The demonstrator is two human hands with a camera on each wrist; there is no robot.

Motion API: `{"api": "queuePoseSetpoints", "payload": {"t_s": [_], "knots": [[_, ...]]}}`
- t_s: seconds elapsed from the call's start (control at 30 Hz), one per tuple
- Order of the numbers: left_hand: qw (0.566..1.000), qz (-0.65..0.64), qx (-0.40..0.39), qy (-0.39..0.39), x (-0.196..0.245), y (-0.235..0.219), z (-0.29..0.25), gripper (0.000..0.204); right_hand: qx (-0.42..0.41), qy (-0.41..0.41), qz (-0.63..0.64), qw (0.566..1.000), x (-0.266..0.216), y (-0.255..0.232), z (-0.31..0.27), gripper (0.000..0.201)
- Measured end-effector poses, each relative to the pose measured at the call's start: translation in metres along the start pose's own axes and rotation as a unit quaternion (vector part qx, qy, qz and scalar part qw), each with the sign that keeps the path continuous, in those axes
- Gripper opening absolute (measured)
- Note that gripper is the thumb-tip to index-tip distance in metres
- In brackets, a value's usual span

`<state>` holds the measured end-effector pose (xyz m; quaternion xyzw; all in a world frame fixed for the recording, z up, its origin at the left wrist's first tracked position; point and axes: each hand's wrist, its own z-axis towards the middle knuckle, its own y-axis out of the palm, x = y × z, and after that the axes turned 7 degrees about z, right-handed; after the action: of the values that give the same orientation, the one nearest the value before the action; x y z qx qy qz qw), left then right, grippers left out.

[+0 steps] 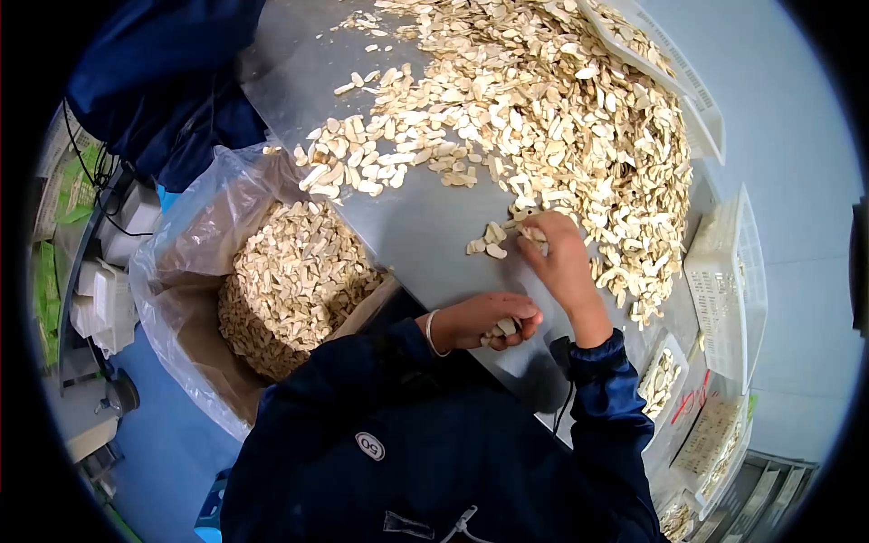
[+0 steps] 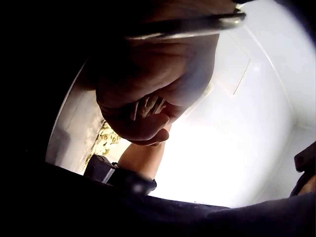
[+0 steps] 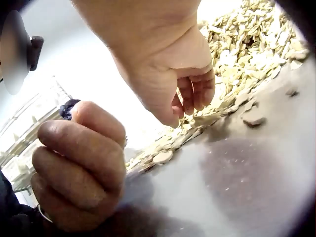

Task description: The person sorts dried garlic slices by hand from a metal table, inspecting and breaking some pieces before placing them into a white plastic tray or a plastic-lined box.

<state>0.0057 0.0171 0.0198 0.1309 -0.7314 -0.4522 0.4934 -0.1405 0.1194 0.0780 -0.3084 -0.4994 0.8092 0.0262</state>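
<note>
Pale dried slices (image 1: 543, 109) lie heaped on a grey metal table (image 1: 407, 226). My left hand (image 1: 484, 321) curls its fingers round a few of these slices, held above the table's near edge. The left wrist view shows the held slices (image 2: 148, 106) edge-on, partly hidden between palm and fingers. At the heap's near edge, my right hand (image 1: 566, 267) pinches a pale slice (image 1: 536, 237) between thumb and fingers. Several loose slices (image 1: 493, 237) lie just beside its fingertips. In the right wrist view, the right hand (image 3: 173, 84) points down close over the heap's edge.
Left of the table stands a box lined with a clear plastic bag (image 1: 181, 262), filled with smaller slices (image 1: 290, 281). White perforated baskets (image 1: 724, 281) line the right side, with a small tray of slices (image 1: 661, 385) nearer. Dark blue clothing (image 1: 172, 100) shows at the far left.
</note>
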Motion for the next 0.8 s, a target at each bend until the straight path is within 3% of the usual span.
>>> {"api": "queuePoseSetpoints", "payload": {"t_s": [0.1,0.2,0.33,0.4,0.47,0.6,0.63,0.73,0.8], "knots": [[1.0,0.009,0.003,-0.005,-0.006,-0.003,0.003,0.027,-0.099,0.075,0.041,0.991,-0.022,0.007,-0.002,0.019],[1.0,-0.001,-0.01,-0.004,-0.003,-0.001,0.002,0.027,-0.148,0.091,0.019,0.985,-0.02,0.016,-0.006,0.018],[1.0,-0.004,0.007,0.012,-0.007,-0.005,0.003,0.026,-0.19,0.139,0.069,0.97,-0.007,-0.008,-0.006,0.018],[0.998,-0.022,0.054,0.01,-0.002,0.002,0.001,0.026,-0.151,0.172,0.123,0.966,0.002,-0.015,-0.011,0.015],[0.999,-0.032,0.039,0.016,-0.004,0.0,0.002,0.026,-0.126,0.201,0.144,0.961,-0.002,-0.025,-0.01,0.014],[1.0,-0.022,0.017,0.013,-0.005,-0.003,0.003,0.027,-0.189,0.127,0.04,0.973,-0.007,-0.012,-0.011,0.019],[1.0,-0.019,0.017,0.014,-0.005,-0.003,0.003,0.027,-0.216,0.155,0.0,0.964,-0.018,-0.011,-0.009,0.022],[1.0,-0.01,0.01,0.017,-0.005,-0.004,0.001,0.028,-0.172,0.089,-0.042,0.98,-0.018,0.003,-0.014,0.018],[1.0,-0.004,-0.016,0.016,-0.005,-0.006,0.002,0.027,-0.169,0.088,-0.018,0.982,-0.016,0.001,-0.016,0.014]]}}
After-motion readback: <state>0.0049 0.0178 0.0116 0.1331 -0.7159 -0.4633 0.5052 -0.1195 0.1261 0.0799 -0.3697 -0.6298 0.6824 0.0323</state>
